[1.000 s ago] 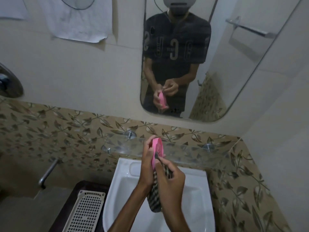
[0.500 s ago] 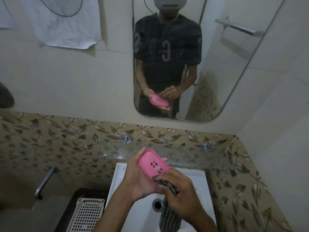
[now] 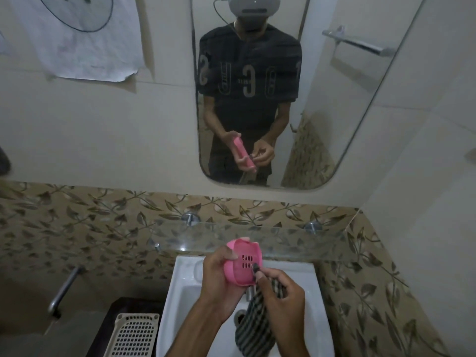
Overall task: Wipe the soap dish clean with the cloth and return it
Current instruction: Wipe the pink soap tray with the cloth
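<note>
Low centre of the frame, over the basin (image 3: pixel 319 300): your left hand (image 3: pixel 219 284) grips the pink soap dish (image 3: pixel 243 264), your right hand (image 3: pixel 280 297) pinches the striped cloth (image 3: pixel 253 328) against it. Wiping appears underway; the return is not yet done.

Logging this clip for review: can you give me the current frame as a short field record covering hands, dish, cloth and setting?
left hand: holds the pink soap dish over the sink
right hand: grips the striped cloth, a cloth-covered fingertip at the dish's slots
cloth: hangs down into the sink
glass shelf: behind the hands
task stage: wiping under way, dish not yet returned
</note>
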### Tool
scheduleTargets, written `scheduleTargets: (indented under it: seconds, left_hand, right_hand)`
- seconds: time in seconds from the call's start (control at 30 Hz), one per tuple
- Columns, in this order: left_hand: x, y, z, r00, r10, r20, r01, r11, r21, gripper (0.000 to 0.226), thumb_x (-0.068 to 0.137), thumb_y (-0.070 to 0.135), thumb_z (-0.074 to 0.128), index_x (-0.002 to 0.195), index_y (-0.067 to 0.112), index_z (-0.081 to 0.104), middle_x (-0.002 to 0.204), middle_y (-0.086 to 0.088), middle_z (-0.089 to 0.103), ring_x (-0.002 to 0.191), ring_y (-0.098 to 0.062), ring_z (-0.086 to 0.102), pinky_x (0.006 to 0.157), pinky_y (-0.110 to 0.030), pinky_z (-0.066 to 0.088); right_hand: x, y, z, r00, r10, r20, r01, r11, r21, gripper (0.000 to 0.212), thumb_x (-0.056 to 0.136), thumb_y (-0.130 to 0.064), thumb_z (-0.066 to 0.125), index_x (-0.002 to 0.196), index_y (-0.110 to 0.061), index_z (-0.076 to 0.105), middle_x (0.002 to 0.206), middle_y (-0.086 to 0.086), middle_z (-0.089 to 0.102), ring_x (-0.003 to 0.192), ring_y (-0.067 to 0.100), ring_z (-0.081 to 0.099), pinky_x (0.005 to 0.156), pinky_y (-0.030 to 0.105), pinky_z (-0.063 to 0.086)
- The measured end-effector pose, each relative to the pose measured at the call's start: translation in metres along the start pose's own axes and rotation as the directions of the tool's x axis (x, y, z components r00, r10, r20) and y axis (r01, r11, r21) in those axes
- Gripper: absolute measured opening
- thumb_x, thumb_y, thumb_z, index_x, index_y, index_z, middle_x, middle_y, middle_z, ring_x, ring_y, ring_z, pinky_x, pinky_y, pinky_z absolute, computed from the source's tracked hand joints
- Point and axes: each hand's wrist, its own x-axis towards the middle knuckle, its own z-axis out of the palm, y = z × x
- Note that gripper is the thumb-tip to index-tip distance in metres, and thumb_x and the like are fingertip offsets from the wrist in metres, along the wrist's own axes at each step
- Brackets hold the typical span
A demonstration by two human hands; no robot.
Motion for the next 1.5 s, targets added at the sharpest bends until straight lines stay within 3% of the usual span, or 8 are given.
scheduleTargets:
  seconds: [0.13, 0.53, 0.67, 0.8, 0.9, 1.03, 1.17, 1.5]
  left_hand:
    - [-0.001, -0.007, 0.005, 0.994, 0.047, -0.095, -0.047, 0.999, 0.002, 0.055, 0.054, 0.018, 0.070, 0.108, 0.003, 0.074, 0.112, -0.025, 0.057, 0.104, -0.039, 0.046, 0.069, -0.039, 0.043]
    - [0.008, -0.008, 0.001, 0.970, 0.169, -0.172, -0.180, 0.982, -0.049, 0.044, 0.062, 0.040, 0.082, 0.097, 0.014, 0.079, 0.098, -0.016, 0.071, 0.082, -0.025, 0.065, 0.071, -0.037, 0.056]
    - [0.010, -0.015, -0.002, 0.972, 0.200, -0.120, -0.204, 0.979, -0.020, 0.043, 0.065, 0.033, 0.083, 0.103, 0.015, 0.075, 0.099, -0.013, 0.071, 0.082, -0.023, 0.065, 0.069, -0.035, 0.055]
    - [0.013, -0.016, -0.004, 0.974, 0.210, -0.082, -0.211, 0.977, -0.010, 0.044, 0.065, 0.029, 0.081, 0.104, 0.012, 0.074, 0.099, -0.014, 0.071, 0.082, -0.026, 0.067, 0.079, -0.044, 0.055]
    - [0.013, -0.020, -0.005, 0.970, 0.237, -0.050, -0.236, 0.971, 0.034, 0.042, 0.067, 0.033, 0.078, 0.104, 0.015, 0.075, 0.098, -0.010, 0.073, 0.081, -0.021, 0.069, 0.069, -0.034, 0.058]
    - [0.015, -0.018, -0.005, 0.969, 0.237, -0.068, -0.234, 0.971, 0.045, 0.038, 0.063, 0.034, 0.079, 0.097, 0.016, 0.081, 0.091, -0.011, 0.074, 0.076, -0.022, 0.071, 0.068, -0.033, 0.062]
    - [0.016, -0.022, -0.007, 0.969, 0.235, -0.071, -0.232, 0.972, 0.048, 0.036, 0.061, 0.034, 0.081, 0.093, 0.017, 0.082, 0.089, -0.008, 0.075, 0.076, -0.019, 0.073, 0.065, -0.029, 0.061]
    - [0.014, -0.023, -0.008, 0.961, 0.273, -0.051, -0.272, 0.962, 0.021, 0.036, 0.066, 0.030, 0.079, 0.099, 0.016, 0.080, 0.092, -0.010, 0.075, 0.076, -0.021, 0.073, 0.066, -0.031, 0.062]
  right_hand:
    - [-0.014, -0.005, 0.014, 0.998, 0.047, -0.041, -0.042, 0.991, 0.130, 0.016, 0.084, -0.008, 0.084, 0.082, -0.023, 0.080, 0.081, -0.011, 0.080, 0.080, -0.001, 0.073, 0.068, 0.008, 0.053]
    - [-0.012, -0.023, 0.016, 0.911, -0.402, 0.095, 0.405, 0.914, -0.013, 0.022, 0.085, -0.008, 0.081, 0.087, -0.030, 0.078, 0.090, -0.011, 0.074, 0.089, 0.005, 0.071, 0.075, 0.013, 0.055]
    - [-0.002, -0.019, 0.016, 0.984, -0.181, 0.007, 0.180, 0.983, 0.044, 0.028, 0.086, -0.003, 0.080, 0.081, -0.031, 0.077, 0.090, -0.003, 0.075, 0.086, 0.006, 0.072, 0.070, 0.012, 0.055]
    - [-0.008, -0.017, 0.018, 0.947, -0.312, 0.076, 0.311, 0.950, 0.023, 0.023, 0.084, -0.005, 0.083, 0.085, -0.028, 0.079, 0.090, -0.008, 0.075, 0.088, 0.005, 0.072, 0.075, 0.018, 0.059]
    - [0.002, -0.013, 0.016, 0.992, -0.127, 0.001, 0.127, 0.990, 0.065, 0.022, 0.086, -0.007, 0.081, 0.082, -0.028, 0.079, 0.091, -0.002, 0.076, 0.093, 0.017, 0.073, 0.080, 0.028, 0.062]
    - [-0.013, -0.027, 0.018, 0.948, -0.310, 0.072, 0.300, 0.947, 0.116, 0.013, 0.081, -0.017, 0.083, 0.082, -0.029, 0.080, 0.090, -0.008, 0.077, 0.090, 0.009, 0.073, 0.078, 0.016, 0.057]
    - [-0.002, -0.024, 0.020, 0.988, -0.151, 0.028, 0.146, 0.981, 0.128, 0.029, 0.083, -0.001, 0.082, 0.080, -0.030, 0.080, 0.088, -0.007, 0.076, 0.088, 0.011, 0.073, 0.078, 0.023, 0.062]
    - [-0.012, -0.028, 0.023, 0.954, -0.296, 0.047, 0.293, 0.955, 0.056, 0.033, 0.081, -0.001, 0.084, 0.082, -0.033, 0.079, 0.090, -0.012, 0.075, 0.089, 0.008, 0.072, 0.076, 0.015, 0.057]
